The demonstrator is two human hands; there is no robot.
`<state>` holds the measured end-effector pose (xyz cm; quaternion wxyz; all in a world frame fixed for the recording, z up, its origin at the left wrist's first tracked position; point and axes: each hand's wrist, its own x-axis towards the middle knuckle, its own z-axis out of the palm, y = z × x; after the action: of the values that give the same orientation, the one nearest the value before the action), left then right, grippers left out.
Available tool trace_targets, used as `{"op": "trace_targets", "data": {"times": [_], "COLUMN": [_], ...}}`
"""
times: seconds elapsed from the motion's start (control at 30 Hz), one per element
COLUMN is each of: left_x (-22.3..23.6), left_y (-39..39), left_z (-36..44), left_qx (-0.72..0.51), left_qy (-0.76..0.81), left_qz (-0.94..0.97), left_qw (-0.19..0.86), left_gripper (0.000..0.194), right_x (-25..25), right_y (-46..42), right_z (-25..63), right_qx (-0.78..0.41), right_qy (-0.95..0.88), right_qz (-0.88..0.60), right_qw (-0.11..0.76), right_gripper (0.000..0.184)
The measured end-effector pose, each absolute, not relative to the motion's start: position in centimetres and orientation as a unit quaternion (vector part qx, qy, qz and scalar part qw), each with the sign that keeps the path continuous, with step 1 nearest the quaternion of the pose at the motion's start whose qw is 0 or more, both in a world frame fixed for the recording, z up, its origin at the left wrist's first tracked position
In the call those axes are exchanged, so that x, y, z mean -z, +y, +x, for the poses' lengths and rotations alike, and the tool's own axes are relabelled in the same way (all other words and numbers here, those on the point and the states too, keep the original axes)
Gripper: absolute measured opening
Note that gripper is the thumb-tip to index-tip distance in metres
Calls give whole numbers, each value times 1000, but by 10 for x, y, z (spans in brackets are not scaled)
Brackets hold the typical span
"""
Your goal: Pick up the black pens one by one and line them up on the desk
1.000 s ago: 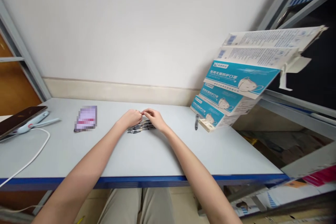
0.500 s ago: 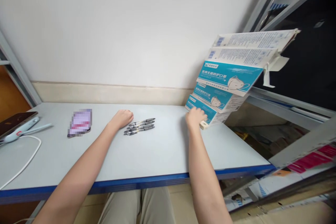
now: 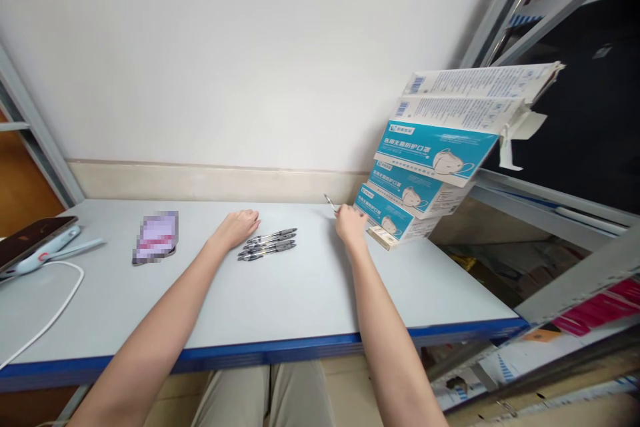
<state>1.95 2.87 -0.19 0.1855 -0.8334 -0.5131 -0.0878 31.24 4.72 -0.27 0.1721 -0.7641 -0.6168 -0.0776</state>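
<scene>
At the far left of the frame, a dark phone (image 3: 35, 239) lies beside a pale blue device (image 3: 50, 252), with a white cable (image 3: 63, 307) curving down toward the lower left. Left of centre, a second phone (image 3: 156, 237) with a blurred-out purple screen lies on the grey tabletop (image 3: 300, 300), well apart from the hands. The person's left hand (image 3: 237, 228) rests near the middle of the frame, back upward and fingers loosely curled; its palm is hidden, so one cannot tell whether it holds anything. Just beside it, to the right and slightly lower in the frame, a group of pens (image 3: 267, 245) lies side by side, slanting gently up to the right; the left fingertips end near the upper edge of this group. Right of centre, the person's right hand (image 3: 351, 221) is closed narrow around a single pen (image 3: 329, 201), which juts from the fingers toward the upper left, well apart from the group. Just right of that hand, a small cream box (image 3: 383, 238) lies on the table against the lowest of the stacked blue-and-white mask boxes (image 3: 435, 153), which lean outward toward the upper right, before a metal shelf (image 3: 555, 227) at the right edge.
</scene>
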Motion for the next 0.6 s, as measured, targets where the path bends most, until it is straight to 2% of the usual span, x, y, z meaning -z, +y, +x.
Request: {"op": "trace_targets", "data": {"times": [0.13, 0.27, 0.5, 0.6], "left_x": [-2, -6, -11, -12], "left_y": [26, 25, 25, 26], "left_z": [28, 34, 28, 26], "left_qx": [191, 155, 143, 136], "left_qy": [-436, -396, -416, -425], "left_qz": [-840, -867, -854, -851], "left_qw": [261, 260, 279, 276], "left_gripper": [40, 22, 28, 28], "right_x": [-1, 2, 2, 2], "right_y": [46, 40, 41, 45], "right_z": [262, 227, 229, 234], "right_qx": [-126, -198, -368, -407], "right_qy": [-769, -817, -772, -766], "right_qz": [-567, -435, -382, -379], "right_qw": [267, 323, 351, 322], "right_gripper": [28, 25, 31, 37]}}
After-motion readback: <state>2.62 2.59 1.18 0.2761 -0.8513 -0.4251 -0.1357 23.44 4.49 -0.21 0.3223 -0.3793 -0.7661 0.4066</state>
